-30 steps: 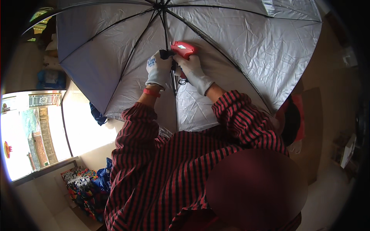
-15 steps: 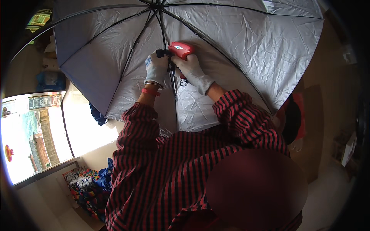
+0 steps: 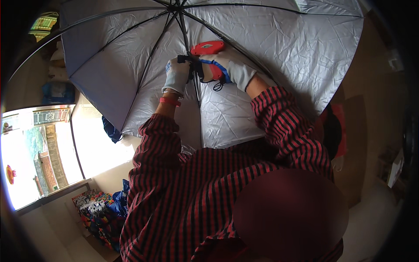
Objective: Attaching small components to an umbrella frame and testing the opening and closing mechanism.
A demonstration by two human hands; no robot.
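An open umbrella point(image 3: 301, 52) spreads its silver inner side before me, its black ribs fanning out from a hub point(image 3: 173, 8) at the top. My left hand point(image 3: 176, 74), in a whitish glove with blue print, is closed around a small black piece point(image 3: 185, 58) beside a dark rod of the umbrella. Just right of it, my gloved right hand point(image 3: 229, 65) grips a red hand tool point(image 3: 208, 47) with a pale label on top. Below its red grip dangles a thin black cord loop point(image 3: 218, 86). My fingers hide much of the tool, and its exact kind is unclear.
A bright window point(image 3: 41, 153) lies at the left. Colourful patterned fabric point(image 3: 98, 214) and blue material point(image 3: 120, 203) are piled at the lower left. A dark round shape point(image 3: 332, 131) against red shows beyond the umbrella's right edge.
My right hand has moved slightly right and turned, tilting the red tool toward level; blue now shows beside its grip. My left hand stays nearly in place.
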